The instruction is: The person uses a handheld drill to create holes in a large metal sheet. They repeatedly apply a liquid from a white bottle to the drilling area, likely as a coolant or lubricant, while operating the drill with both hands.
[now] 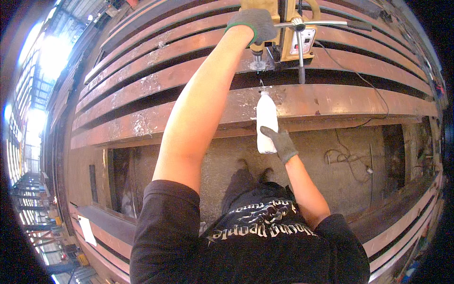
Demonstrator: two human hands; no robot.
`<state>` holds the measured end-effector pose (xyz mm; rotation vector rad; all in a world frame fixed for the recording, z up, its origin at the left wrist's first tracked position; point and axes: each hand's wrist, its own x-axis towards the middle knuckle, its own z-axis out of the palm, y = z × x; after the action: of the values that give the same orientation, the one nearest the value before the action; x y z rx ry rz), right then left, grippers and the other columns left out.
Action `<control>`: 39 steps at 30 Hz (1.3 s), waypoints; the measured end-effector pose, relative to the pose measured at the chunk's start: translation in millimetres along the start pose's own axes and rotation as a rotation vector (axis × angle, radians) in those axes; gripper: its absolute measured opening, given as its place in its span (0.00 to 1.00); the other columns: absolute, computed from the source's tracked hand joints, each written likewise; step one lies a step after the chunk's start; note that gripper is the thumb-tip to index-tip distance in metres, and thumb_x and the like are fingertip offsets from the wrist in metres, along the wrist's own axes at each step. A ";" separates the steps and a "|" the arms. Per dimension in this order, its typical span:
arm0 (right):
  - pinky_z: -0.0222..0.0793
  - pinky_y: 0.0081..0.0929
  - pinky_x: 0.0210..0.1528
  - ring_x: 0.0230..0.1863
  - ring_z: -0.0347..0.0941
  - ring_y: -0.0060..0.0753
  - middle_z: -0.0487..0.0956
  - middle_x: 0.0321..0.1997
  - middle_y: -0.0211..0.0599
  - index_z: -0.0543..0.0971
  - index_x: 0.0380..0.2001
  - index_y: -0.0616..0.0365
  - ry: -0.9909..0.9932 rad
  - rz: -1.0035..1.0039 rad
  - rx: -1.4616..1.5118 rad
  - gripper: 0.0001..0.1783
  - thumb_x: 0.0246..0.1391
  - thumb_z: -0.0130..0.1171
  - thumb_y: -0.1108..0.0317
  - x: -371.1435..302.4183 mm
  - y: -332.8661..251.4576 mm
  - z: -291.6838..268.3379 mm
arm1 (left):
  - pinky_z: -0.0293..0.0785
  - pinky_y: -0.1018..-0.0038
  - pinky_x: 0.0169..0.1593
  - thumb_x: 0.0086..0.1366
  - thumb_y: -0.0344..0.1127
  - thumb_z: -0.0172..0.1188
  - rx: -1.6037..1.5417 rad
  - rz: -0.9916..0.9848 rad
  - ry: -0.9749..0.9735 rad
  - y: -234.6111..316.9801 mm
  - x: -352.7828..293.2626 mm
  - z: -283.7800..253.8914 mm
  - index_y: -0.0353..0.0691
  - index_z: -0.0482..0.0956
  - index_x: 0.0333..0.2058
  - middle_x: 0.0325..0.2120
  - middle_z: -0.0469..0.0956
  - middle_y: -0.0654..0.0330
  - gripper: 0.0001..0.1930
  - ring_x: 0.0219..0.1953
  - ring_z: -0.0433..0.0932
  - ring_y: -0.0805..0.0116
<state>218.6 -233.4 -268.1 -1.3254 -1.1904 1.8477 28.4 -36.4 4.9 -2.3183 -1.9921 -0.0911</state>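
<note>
My left hand (pixel 253 26), in a grey glove with a green cuff, is closed round the left spoke of the feed handle (pixel 326 22) on a yellow magnetic drill (pixel 287 35). Its fingertips are hidden. The drill stands on the brown steel beams, its chuck (pixel 257 54) above one of them. My right hand (pixel 282 144), also gloved, grips a white plastic squeeze bottle (pixel 267 116) by its lower right side. The bottle's thin nozzle (pixel 262 86) points away from me, toward the spot below the chuck. Pale metal shavings (pixel 259 65) lie round that spot.
Long brown steel beams (pixel 350 100) run side by side across the view, with dark gaps between them. A power cable (pixel 373 87) trails from the drill over the beams to the floor at right. More shavings (pixel 142 124) dot the left beams. A white paper (pixel 87 231) lies at lower left.
</note>
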 end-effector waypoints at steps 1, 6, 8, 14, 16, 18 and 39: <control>0.79 0.35 0.44 0.40 0.84 0.35 0.87 0.43 0.43 0.83 0.50 0.66 0.005 -0.012 -0.003 0.32 0.53 0.73 0.49 1.4 2.3 1.1 | 0.80 0.55 0.49 0.64 0.54 0.55 0.012 0.005 0.008 -1.6 0.8 1.7 0.34 0.87 0.39 0.38 0.85 0.41 0.26 0.41 0.87 0.46; 0.80 0.34 0.44 0.40 0.84 0.35 0.87 0.43 0.45 0.83 0.50 0.68 -0.016 0.015 -0.034 0.33 0.52 0.74 0.50 -0.5 -2.8 -3.1 | 0.80 0.54 0.51 0.65 0.52 0.56 -0.040 -0.017 -0.062 6.5 -7.3 -10.6 0.34 0.86 0.42 0.39 0.85 0.40 0.25 0.43 0.86 0.45; 0.80 0.32 0.46 0.42 0.84 0.34 0.86 0.45 0.47 0.82 0.53 0.72 -0.002 0.034 -0.049 0.34 0.52 0.74 0.52 3.2 0.3 -5.9 | 0.79 0.53 0.54 0.65 0.47 0.57 -0.120 -0.038 -0.125 13.4 -13.3 -27.8 0.32 0.83 0.51 0.43 0.84 0.38 0.25 0.49 0.84 0.42; 0.79 0.32 0.46 0.43 0.84 0.34 0.86 0.47 0.45 0.81 0.54 0.70 -0.030 -0.079 0.157 0.32 0.53 0.74 0.57 -4.6 -3.2 6.3 | 0.81 0.56 0.52 0.63 0.51 0.55 -0.008 0.003 0.004 3.3 -5.3 -1.5 0.35 0.88 0.41 0.41 0.86 0.42 0.24 0.44 0.87 0.47; 0.79 0.31 0.45 0.44 0.83 0.34 0.85 0.49 0.43 0.80 0.56 0.68 -0.001 -0.100 0.125 0.31 0.55 0.73 0.58 3.9 5.6 3.9 | 0.82 0.55 0.50 0.59 0.48 0.58 -0.044 -0.013 0.061 7.3 -8.3 -1.4 0.38 0.89 0.41 0.40 0.86 0.43 0.22 0.44 0.87 0.48; 0.79 0.31 0.46 0.45 0.83 0.33 0.85 0.50 0.42 0.79 0.58 0.67 0.014 -0.071 0.088 0.31 0.56 0.71 0.58 7.7 6.8 3.0 | 0.82 0.55 0.49 0.57 0.48 0.59 -0.063 -0.046 0.056 10.3 -10.8 -4.7 0.39 0.89 0.40 0.39 0.87 0.44 0.21 0.43 0.87 0.48; 0.75 0.33 0.54 0.50 0.79 0.32 0.82 0.54 0.36 0.77 0.61 0.64 -0.017 -0.030 0.118 0.33 0.57 0.71 0.58 12.5 5.1 0.2 | 0.80 0.55 0.54 0.54 0.52 0.64 -0.186 -0.105 0.061 1.3 -0.6 16.3 0.42 0.89 0.45 0.47 0.86 0.48 0.25 0.49 0.85 0.48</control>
<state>214.4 -225.4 -278.1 -1.2229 -1.0869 1.8810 29.4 -35.5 -11.5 -2.2823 -2.1590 -0.3646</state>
